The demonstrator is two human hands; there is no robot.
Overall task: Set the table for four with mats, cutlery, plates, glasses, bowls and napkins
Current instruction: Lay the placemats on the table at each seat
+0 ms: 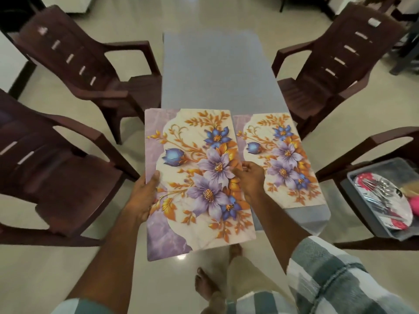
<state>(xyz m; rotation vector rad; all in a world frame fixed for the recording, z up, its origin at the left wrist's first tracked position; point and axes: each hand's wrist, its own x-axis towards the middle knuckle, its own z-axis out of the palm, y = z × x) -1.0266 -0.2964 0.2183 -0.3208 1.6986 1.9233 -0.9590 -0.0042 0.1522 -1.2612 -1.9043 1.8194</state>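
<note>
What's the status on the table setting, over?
Left hand and right hand gripping a floral mat. One mat laid on table. Tray of plates and cutlery untouched. Nothing blocking.

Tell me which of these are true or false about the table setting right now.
1. One floral mat already lies on the table. True.
2. Both hands hold another mat. True: the left hand grips its left edge, the right hand its right edge.
3. Plates are set on the table. False: a plate sits in the gray tub on a chair.
4. Six chairs surround the table. False: four chairs show.
</note>
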